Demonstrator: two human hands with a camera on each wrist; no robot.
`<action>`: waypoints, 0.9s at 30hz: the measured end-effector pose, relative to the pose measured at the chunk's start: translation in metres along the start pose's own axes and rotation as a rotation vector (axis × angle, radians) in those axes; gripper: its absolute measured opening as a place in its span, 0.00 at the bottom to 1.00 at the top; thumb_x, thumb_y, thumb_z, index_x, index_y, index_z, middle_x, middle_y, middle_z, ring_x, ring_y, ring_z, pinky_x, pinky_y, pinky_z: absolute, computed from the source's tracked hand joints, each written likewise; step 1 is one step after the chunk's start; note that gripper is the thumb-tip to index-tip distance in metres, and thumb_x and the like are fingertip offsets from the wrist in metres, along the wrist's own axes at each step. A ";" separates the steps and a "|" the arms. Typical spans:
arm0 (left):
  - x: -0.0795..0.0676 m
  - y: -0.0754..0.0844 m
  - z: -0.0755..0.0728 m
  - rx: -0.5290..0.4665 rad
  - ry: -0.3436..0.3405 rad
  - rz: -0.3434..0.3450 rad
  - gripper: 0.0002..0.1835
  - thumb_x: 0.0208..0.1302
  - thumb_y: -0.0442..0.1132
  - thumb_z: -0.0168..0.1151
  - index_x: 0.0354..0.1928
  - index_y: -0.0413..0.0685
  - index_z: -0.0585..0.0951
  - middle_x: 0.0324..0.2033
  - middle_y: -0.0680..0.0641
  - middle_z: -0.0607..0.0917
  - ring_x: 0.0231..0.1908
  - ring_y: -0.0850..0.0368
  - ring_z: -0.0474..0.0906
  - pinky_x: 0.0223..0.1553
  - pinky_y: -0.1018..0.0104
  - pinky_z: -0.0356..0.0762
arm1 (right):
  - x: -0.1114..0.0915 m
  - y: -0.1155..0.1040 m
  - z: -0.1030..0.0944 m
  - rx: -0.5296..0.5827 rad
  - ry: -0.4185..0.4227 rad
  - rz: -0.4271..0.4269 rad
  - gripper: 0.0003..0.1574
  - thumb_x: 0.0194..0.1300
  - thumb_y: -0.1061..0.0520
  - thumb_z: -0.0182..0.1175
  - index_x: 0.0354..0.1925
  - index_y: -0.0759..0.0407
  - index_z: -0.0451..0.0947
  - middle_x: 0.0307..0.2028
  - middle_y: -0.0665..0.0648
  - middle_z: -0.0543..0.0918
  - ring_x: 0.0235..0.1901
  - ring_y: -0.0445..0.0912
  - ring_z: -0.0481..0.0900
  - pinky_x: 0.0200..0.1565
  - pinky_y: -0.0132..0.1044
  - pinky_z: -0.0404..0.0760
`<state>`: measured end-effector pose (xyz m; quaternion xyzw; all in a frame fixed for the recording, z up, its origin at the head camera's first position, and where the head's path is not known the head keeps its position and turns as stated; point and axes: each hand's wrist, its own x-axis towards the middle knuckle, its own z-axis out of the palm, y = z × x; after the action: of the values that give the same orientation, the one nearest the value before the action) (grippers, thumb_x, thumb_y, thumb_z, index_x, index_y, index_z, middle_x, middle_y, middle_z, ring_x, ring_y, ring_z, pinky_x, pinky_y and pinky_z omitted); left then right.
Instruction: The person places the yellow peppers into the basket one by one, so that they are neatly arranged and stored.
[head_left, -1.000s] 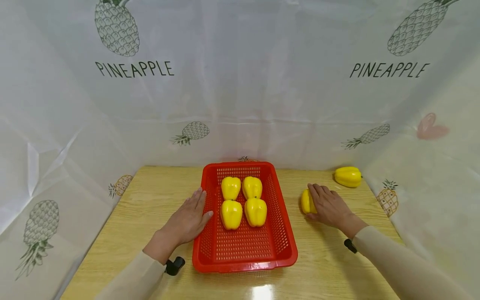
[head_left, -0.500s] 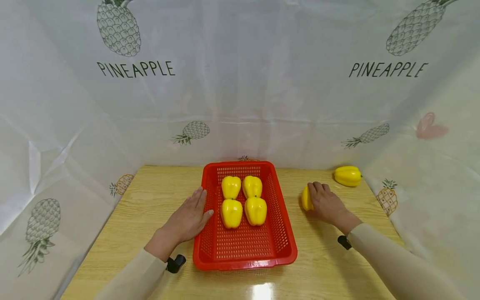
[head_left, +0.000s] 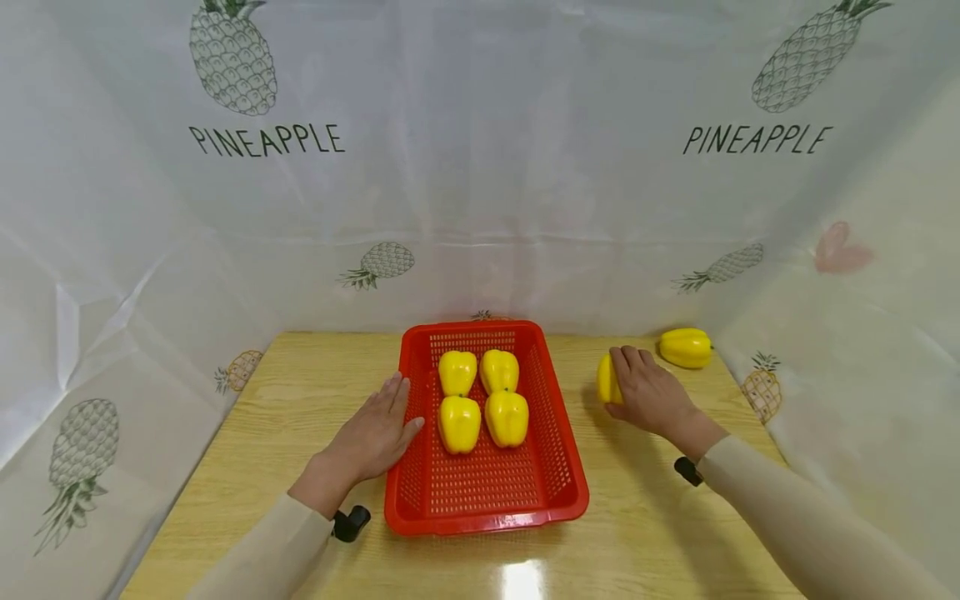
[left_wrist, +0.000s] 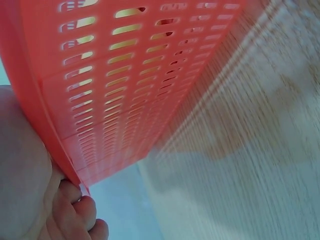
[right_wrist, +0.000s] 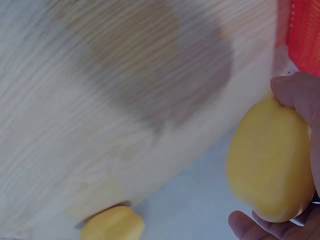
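My right hand (head_left: 654, 398) grips a yellow bell pepper (head_left: 607, 380), to the right of the red basket (head_left: 486, 527). In the right wrist view the thumb and fingertips clasp opposite ends of this bell pepper (right_wrist: 267, 160), which is held above the table. My left hand (head_left: 372, 432) rests on the basket's left rim, its fingers fairly straight and the thumb reaching over the edge. From the left wrist, the slotted basket wall (left_wrist: 115, 95) shows beside that hand. Several more yellow bell peppers (head_left: 459, 423) sit in two rows inside the basket, toward its back.
Another yellow bell pepper (head_left: 686, 347) lies on its side at the table's back right corner. The wooden table (head_left: 315, 367) is enclosed at the back and sides by a pale sheet (head_left: 480, 183) printed with pineapples.
My right hand has closed more around the bell pepper and lifted it off the table. The left hand stays on the basket rim. The head view has shifted slightly.
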<state>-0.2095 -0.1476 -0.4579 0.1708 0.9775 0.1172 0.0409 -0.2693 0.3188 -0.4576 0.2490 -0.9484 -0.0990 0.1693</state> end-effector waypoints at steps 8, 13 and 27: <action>0.000 -0.001 0.000 -0.003 0.003 0.006 0.44 0.82 0.55 0.50 0.83 0.32 0.48 0.83 0.32 0.52 0.83 0.36 0.47 0.80 0.39 0.53 | 0.011 -0.009 -0.021 -0.102 0.090 -0.127 0.60 0.53 0.35 0.78 0.63 0.78 0.67 0.50 0.72 0.78 0.47 0.63 0.79 0.55 0.52 0.84; -0.001 -0.001 0.002 -0.014 0.008 0.003 0.44 0.82 0.54 0.51 0.82 0.31 0.49 0.82 0.31 0.52 0.83 0.35 0.48 0.80 0.39 0.54 | 0.020 -0.018 -0.035 -0.123 0.140 -0.179 0.61 0.53 0.32 0.77 0.61 0.77 0.68 0.47 0.71 0.77 0.45 0.62 0.77 0.54 0.50 0.82; 0.003 -0.003 0.000 -0.011 -0.014 0.012 0.43 0.83 0.55 0.48 0.82 0.31 0.47 0.83 0.31 0.49 0.83 0.35 0.47 0.81 0.39 0.52 | 0.037 -0.058 -0.068 -0.047 0.121 -0.178 0.61 0.55 0.31 0.76 0.65 0.75 0.68 0.52 0.71 0.78 0.50 0.62 0.78 0.58 0.52 0.83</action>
<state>-0.2134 -0.1489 -0.4591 0.1772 0.9754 0.1218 0.0480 -0.2488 0.2429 -0.4003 0.3338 -0.9081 -0.1205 0.2226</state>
